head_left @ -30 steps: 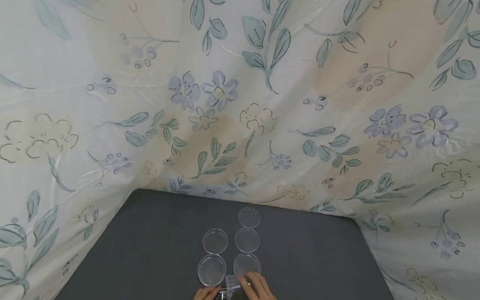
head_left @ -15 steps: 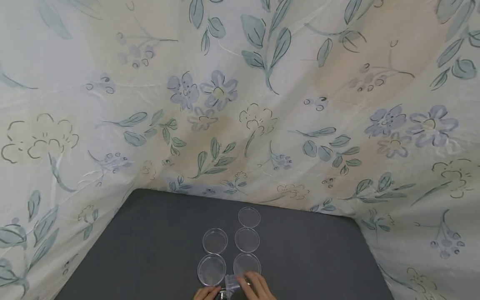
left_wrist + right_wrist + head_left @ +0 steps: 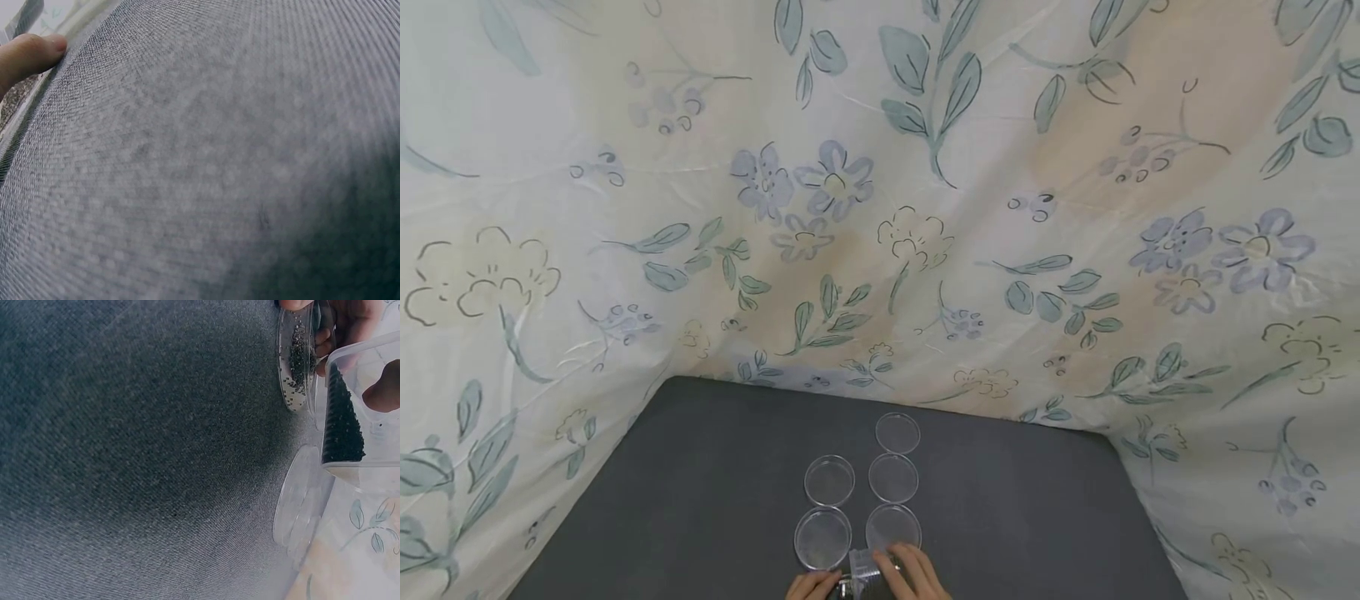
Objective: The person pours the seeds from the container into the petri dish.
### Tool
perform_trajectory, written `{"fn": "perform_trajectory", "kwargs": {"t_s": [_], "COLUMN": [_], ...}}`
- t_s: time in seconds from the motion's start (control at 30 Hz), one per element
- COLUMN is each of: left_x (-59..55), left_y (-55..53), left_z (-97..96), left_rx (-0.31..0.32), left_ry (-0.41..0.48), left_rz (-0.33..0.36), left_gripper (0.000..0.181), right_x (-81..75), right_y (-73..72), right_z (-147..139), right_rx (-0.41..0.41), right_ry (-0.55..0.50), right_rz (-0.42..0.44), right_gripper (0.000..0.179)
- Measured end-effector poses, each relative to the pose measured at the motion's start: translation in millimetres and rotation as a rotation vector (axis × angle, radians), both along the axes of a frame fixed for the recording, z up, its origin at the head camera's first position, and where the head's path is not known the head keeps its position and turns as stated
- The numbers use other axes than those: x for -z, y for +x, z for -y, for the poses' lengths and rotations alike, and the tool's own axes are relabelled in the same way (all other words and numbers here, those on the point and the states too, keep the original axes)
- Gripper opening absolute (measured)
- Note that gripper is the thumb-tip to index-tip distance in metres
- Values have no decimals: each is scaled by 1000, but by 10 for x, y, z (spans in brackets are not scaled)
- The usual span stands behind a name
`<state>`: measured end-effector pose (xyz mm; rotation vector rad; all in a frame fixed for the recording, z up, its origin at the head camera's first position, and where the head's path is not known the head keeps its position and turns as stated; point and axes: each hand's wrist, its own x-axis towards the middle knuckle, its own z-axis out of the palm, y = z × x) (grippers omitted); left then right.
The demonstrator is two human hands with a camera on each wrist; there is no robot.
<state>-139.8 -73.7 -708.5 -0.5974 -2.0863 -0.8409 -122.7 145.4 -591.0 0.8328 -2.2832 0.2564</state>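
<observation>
Head view, six o'clock: my left hand (image 3: 812, 586) grips a dish (image 3: 292, 401); my right hand (image 3: 915, 572) grips a clear container (image 3: 376, 445).

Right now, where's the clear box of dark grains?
The clear box is at the right wrist view's right edge, in the right hand, beside the dish in the left hand.

The place was a small curtained-off work space, though whether it stood in a home, a lab or a workshop could not be told. Pale cloth (image 3: 880, 192) printed with flowers and leaves hung behind the dark table (image 3: 1015, 508) and along both its sides. The round clear dishes (image 3: 893, 479) on the table were of a kind common in labs.
</observation>
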Motion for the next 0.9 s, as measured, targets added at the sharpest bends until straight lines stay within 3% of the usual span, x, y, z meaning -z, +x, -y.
{"fn": "perform_trajectory", "kwargs": {"t_s": [0.37,0.6,0.77,0.9], "left_x": [11,40,41,41], "left_y": [-26,-52,-44,-33], "left_z": [9,19,14,9], "left_rx": [24,45,54,56], "left_ry": [2,5,18,34], "left_rz": [-33,-67,-64,-50], "left_gripper": [33,47,30,35], "right_x": [28,88,139,205], "right_y": [2,8,43,70], "right_z": [-3,2,10,-68], "right_rx": [17,58,77,24], "right_ry": [-4,-47,-230,-437], "right_rz": [1,13,91,206], "right_gripper": [62,62,55,61]}}
